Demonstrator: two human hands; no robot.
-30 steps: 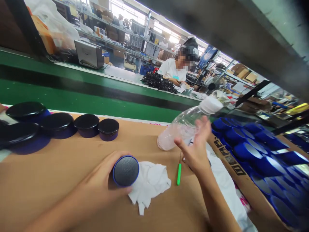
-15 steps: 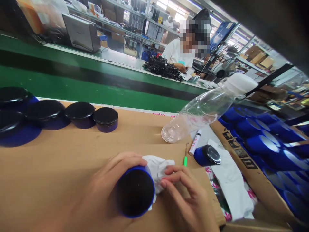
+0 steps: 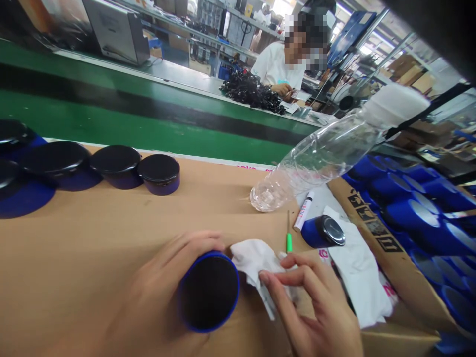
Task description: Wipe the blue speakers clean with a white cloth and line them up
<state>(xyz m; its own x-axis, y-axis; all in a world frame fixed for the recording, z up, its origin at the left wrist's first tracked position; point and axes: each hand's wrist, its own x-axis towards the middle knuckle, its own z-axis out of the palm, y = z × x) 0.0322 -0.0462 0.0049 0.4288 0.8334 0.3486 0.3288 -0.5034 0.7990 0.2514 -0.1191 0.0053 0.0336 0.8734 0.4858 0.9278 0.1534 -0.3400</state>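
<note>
My left hand [image 3: 174, 282] is wrapped round a blue cylindrical cup-like part [image 3: 210, 292] with a dark round face turned up to me; its lower side is hidden. To the right of it, my right hand [image 3: 316, 297] pinches a crumpled white cloth [image 3: 256, 258] between thumb and fingers. The cloth is apart from the blue part. Beyond the right hand lie a green-handled pick [image 3: 289, 240], a white paint marker [image 3: 304, 210] and a blue part with a shiny black end [image 3: 323, 231], lying on its side.
A row of blue parts with black tops [image 3: 159, 173] stands at the left on the cardboard [image 3: 208, 198]. A clear plastic bottle [image 3: 316, 153] leans at the back right. At the right, a carton [image 3: 375, 218] holds several blue cylinders. A person [image 3: 278, 64] works across the green conveyor [image 3: 111, 119].
The right hand has drawn the white cloth rightward, away from the blue part. My left hand still holds that part in nearly the same place. The camera view has shifted slightly.
</note>
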